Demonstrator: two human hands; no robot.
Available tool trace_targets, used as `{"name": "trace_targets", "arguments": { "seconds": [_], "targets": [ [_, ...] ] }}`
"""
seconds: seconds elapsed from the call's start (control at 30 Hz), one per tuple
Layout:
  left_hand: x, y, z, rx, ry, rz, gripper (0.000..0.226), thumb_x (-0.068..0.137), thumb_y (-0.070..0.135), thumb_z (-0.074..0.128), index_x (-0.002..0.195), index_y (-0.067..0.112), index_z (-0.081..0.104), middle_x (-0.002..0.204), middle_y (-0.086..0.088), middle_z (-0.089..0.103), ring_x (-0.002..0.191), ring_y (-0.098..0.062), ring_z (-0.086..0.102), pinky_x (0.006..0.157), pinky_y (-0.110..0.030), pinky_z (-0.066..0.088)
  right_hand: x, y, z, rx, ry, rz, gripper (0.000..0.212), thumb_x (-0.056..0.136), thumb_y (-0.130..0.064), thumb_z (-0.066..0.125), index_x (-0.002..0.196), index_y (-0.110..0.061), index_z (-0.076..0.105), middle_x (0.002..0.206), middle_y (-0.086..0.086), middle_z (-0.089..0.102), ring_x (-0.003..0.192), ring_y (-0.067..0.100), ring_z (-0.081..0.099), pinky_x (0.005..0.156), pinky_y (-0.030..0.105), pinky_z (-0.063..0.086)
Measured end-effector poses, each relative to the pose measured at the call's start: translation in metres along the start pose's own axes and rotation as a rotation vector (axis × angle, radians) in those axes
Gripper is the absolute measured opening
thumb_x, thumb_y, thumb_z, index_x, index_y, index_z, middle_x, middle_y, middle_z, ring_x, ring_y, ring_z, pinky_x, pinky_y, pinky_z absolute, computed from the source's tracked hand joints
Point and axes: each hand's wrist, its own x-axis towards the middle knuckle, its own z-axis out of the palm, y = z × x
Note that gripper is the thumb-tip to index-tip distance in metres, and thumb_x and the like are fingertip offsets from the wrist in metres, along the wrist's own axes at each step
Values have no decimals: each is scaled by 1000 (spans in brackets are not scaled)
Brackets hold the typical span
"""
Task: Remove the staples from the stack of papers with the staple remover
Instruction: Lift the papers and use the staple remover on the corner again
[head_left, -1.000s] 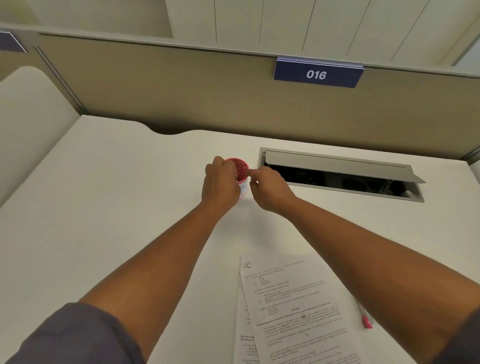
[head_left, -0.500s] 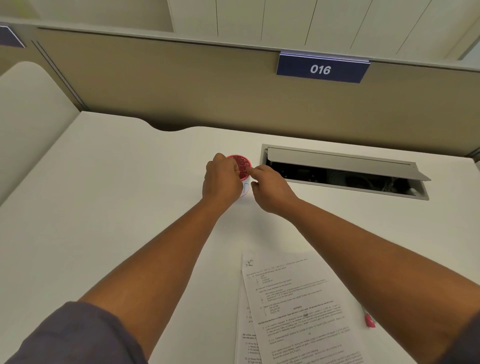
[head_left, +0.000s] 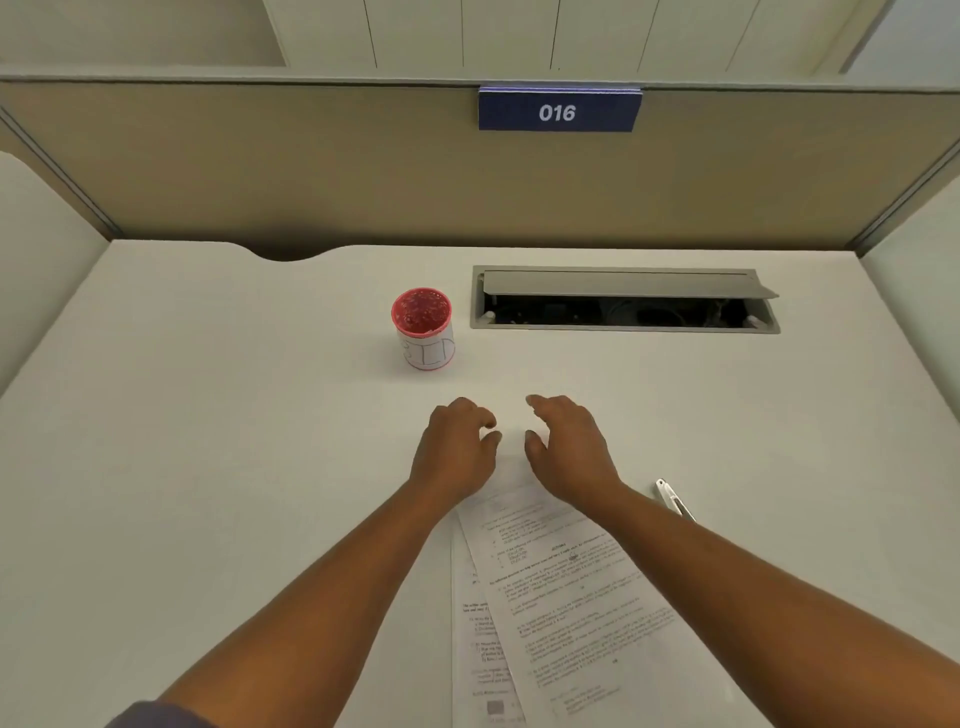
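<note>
Papers (head_left: 566, 597) lie near the front edge of the white desk (head_left: 208, 441), right of centre: printed sheets fanned slightly, the upper one skewed over the ones beneath. No staple can be made out on them at this sharpness. Both hands hover over the far end of the stack. The left hand (head_left: 457, 452) sits at the far-left corner, fingers loosely curled, gripping nothing that shows. The right hand (head_left: 571, 452) is just beside it, fingers relaxed and a little spread, thumb turned inward, also empty. Whether either hand touches the paper cannot be told.

Right of the stack, close to the right forearm, a slim white tool (head_left: 672, 499) pokes out, most likely the staple remover; its lower part is hidden by the arm. Farther off, beyond the hands, a small red-rimmed cup (head_left: 423, 330) stands upright with pale specks inside, perhaps pulled staples. Right of it is an open cable hatch (head_left: 623, 299), and a blue sign reading 016 (head_left: 558, 110) hangs on the partition.

The step in hand looks like returning to the sheets between staples. Next, the right hand would need to take up the tool while the left steadies the stack, then find any remaining staple.
</note>
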Motion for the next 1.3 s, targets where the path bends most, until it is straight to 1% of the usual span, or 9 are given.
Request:
{"name": "trace_targets", "arguments": {
  "seconds": [0.1,0.27,0.37,0.53,0.67,0.83,0.9,1.0,1.3],
  "targets": [
    [-20,3,6,40,-133,-38,39,94,38,71,128,20,70,135,-1,63,126,-25,56,105,-40,50,-37,27,-1,-113,-10,42,51,98,-33,56,147,-21,48,149,0,51,134,25,44,109,38,39],
    [-56,4,11,56,-146,-176,62,89,52,71,143,28,54,151,-1,43,140,-28,38,110,-46,40,-79,54,5,-175,-4,79,58,92,-46,58,145,-24,50,153,-2,46,140,25,37,113,42,34],
    [-79,7,16,-160,-118,-391,78,89,52,69,155,27,35,160,-3,25,147,-30,26,112,-50,39,-96,61,6,-166,-19,125,65,90,-54,59,148,-29,45,160,-2,33,147,26,27,119,48,27],
    [-96,9,19,-458,-49,-578,82,92,40,69,159,20,25,160,-7,27,145,-34,34,110,-47,42,-107,70,10,-133,-92,183,71,91,-56,61,153,-31,38,167,0,17,153,29,13,120,53,19],
    [-99,6,21,-654,-70,-641,73,94,31,68,155,14,32,152,-6,42,130,-30,55,93,-37,51,-110,77,11,-105,-81,189,69,90,-57,62,151,-28,43,165,2,24,152,29,17,121,50,19],
    [-98,3,18,-864,-91,-709,34,92,17,73,118,2,59,105,-8,71,70,-17,63,51,-23,47,-115,80,15,-49,-64,198,66,91,-52,66,148,-26,47,164,5,26,152,28,19,121,48,19],
    [-99,3,19,-898,-122,-719,18,91,10,75,104,5,63,104,-10,74,77,-21,69,58,-27,51,-116,80,15,-30,-55,207,65,91,-50,66,148,-24,48,164,6,26,152,28,19,121,47,20],
    [-101,5,23,-953,-158,-705,18,91,4,75,107,6,67,107,-11,76,92,-27,73,70,-33,58,-119,80,16,-23,-44,210,64,92,-49,66,148,-24,48,164,6,26,152,27,19,121,45,20],
    [-105,7,25,-1072,-99,-595,14,95,24,73,109,20,72,99,-3,81,88,-28,79,75,-45,65,-119,69,9,144,8,277,86,88,-48,72,157,-25,26,167,6,16,154,27,16,121,48,23]
  ]
}}
